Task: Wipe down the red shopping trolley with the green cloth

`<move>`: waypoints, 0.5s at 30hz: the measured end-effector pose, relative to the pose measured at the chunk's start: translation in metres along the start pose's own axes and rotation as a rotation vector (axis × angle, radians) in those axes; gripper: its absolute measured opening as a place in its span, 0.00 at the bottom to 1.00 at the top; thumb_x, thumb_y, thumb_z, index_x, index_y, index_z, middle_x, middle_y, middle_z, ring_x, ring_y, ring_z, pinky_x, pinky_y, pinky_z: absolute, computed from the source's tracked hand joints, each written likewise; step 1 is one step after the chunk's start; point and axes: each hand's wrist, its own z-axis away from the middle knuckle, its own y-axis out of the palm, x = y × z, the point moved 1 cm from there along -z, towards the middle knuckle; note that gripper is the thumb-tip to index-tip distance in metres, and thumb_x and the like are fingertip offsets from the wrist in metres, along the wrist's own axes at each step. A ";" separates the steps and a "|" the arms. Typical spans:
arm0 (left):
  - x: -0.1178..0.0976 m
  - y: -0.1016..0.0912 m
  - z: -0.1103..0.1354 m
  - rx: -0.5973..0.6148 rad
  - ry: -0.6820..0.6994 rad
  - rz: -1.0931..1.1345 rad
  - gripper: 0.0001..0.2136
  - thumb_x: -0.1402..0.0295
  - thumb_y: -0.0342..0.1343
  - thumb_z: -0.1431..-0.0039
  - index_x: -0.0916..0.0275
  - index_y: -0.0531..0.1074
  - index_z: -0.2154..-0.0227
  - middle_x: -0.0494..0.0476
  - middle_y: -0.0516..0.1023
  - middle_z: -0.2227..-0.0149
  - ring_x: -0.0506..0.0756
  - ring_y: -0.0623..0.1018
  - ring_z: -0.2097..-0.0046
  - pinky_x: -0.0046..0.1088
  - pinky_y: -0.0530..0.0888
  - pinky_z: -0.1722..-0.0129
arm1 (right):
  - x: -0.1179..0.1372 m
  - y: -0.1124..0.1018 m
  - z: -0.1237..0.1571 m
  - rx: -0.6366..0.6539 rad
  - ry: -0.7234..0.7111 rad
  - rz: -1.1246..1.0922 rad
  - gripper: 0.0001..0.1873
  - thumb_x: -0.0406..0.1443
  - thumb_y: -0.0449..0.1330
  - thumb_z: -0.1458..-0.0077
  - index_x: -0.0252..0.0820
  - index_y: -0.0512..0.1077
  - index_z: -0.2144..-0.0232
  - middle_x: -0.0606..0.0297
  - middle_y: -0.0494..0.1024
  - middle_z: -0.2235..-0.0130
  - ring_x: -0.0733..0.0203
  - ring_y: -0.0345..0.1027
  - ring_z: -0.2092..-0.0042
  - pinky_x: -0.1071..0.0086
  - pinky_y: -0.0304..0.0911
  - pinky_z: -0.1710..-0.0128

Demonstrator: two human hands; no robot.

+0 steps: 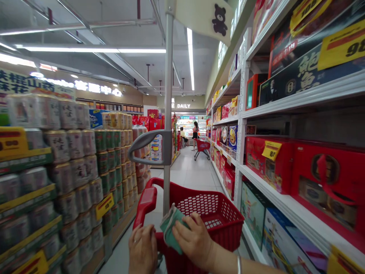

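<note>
My right hand point(193, 239) is closed on a folded green cloth point(171, 228) and presses it against the near rim of a red plastic shopping cart point(216, 213). My left hand point(143, 249) rests on the same rim just left of the cloth, fingers curled down over the edge, holding nothing else. A grey metal pole point(168, 114) with a grey handle point(148, 146) rises from the cart directly beyond the cloth. The cart's basket looks empty through its mesh.
Stacked packs of cans point(76, 171) line the aisle's left side. White shelves of red gift boxes point(299, 167) run along the right. Farther down the tiled aisle a person point(195, 133) stands by another red cart point(203, 147).
</note>
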 end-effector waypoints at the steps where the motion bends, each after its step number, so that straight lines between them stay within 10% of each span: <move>1: 0.001 -0.001 -0.001 0.000 0.001 -0.007 0.07 0.74 0.47 0.36 0.64 0.69 0.59 0.57 0.77 0.70 0.57 0.76 0.62 0.38 0.69 0.50 | 0.001 0.001 0.012 0.024 0.023 -0.009 0.14 0.31 0.51 0.33 0.42 0.77 0.63 0.64 0.83 0.62 0.59 0.71 0.62 0.56 0.58 0.50; 7: 0.006 0.001 0.000 -0.012 -0.002 -0.046 0.06 0.73 0.49 0.37 0.64 0.69 0.60 0.57 0.78 0.70 0.58 0.76 0.63 0.39 0.67 0.49 | 0.000 -0.013 0.052 0.141 0.163 -0.071 0.13 0.32 0.51 0.35 0.41 0.75 0.58 0.60 0.82 0.63 0.57 0.70 0.63 0.56 0.59 0.52; 15: 0.007 0.006 -0.012 -0.003 -0.005 -0.099 0.05 0.74 0.50 0.38 0.65 0.71 0.63 0.57 0.78 0.72 0.57 0.75 0.66 0.37 0.68 0.53 | 0.007 -0.037 0.036 0.163 0.143 -0.018 0.18 0.31 0.47 0.33 0.41 0.76 0.55 0.61 0.83 0.52 0.56 0.72 0.48 0.57 0.59 0.44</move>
